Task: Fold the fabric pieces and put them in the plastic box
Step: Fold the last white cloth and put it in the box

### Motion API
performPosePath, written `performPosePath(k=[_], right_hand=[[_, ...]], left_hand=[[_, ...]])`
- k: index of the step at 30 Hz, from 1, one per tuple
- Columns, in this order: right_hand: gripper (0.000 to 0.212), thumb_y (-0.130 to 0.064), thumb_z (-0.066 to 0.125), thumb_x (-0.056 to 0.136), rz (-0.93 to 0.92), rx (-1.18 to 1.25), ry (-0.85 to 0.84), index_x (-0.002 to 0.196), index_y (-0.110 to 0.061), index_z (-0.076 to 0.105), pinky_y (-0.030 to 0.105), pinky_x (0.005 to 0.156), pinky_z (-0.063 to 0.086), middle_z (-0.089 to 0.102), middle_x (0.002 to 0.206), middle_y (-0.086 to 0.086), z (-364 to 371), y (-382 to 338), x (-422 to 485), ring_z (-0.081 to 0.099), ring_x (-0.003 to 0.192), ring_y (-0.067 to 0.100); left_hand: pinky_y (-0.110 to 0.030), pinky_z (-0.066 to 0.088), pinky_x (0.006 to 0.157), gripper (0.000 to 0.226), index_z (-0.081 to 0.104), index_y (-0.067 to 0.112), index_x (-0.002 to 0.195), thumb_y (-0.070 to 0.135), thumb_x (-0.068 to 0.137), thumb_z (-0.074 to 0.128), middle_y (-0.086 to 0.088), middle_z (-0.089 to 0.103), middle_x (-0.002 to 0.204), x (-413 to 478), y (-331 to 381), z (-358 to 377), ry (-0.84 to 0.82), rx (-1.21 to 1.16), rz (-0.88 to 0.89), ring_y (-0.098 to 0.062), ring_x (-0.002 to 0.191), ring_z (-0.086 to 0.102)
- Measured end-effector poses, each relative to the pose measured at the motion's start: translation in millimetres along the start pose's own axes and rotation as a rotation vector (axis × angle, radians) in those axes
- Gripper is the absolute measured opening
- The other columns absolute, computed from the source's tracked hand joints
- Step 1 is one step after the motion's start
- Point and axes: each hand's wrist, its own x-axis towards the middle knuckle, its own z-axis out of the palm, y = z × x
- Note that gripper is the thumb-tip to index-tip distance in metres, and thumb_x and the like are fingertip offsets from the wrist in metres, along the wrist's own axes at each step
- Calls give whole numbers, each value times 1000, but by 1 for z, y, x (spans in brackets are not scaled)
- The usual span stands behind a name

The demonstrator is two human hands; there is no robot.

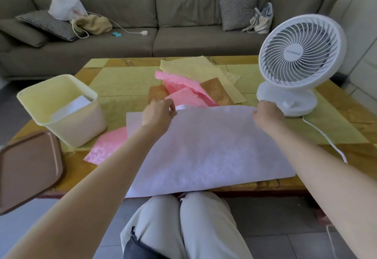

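Head view. We find the white fabric sheet (pixel 204 152) spread at centre frame on the table (pixel 346 116). Its long axis runs left to right, and its near edge overhangs the table rim toward the knees.

The left hand (pixel 158 112) pinches the far edge left of centre. The right hand (pixel 267 114) has its fingers curled on the far right corner, so both hands hold that one far edge.

We judge the coming fold turns on this: the free edge lies toward the bottom of the frame from the fingers.

The plastic box (pixel 81 128) stands at left centre, nearer the left hand, with a white piece already inside. Pink pieces (pixel 183 87) lie just beyond the hands, unfolded.
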Motion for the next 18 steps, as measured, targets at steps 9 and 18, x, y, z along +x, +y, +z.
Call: performPosePath(k=[9,18], right_hand=[[54,-34,58,91,-474,375,-301,136,-8,41,37,108,32,43,140,10,40,-88,-4,38,130,24],[36,-37,59,90,-547,287,-310,110,-8,60,40,103,36,54,124,9,57,-110,10,43,123,25]], left_hand=[[-27,34,65,13,66,7,93,17,85,65,-7,58,83,28,-8,39,-143,-216,67,-21,76,48],[-28,31,57,18,57,13,100,28,95,48,5,46,65,26,-51,30,-319,-201,93,-15,60,43]])
